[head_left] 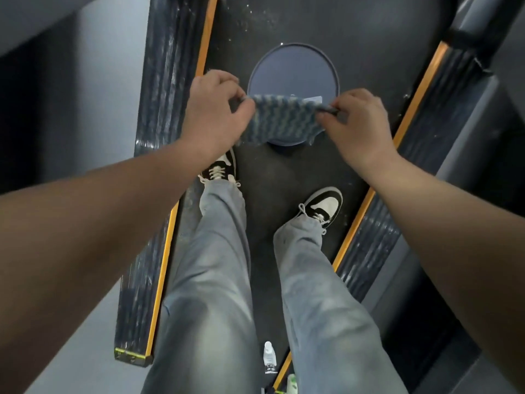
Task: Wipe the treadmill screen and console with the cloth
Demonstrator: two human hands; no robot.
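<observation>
Two hands are stretching the cloth (281, 120) flat above the belt (284, 172) and a round tray (292, 72). The left hand (213, 115) and right hand (358, 126) are each pinching an upper corner. It is sagging between them, so it looks light and limp; bunching it should be giving a firmer wiping pad.
</observation>
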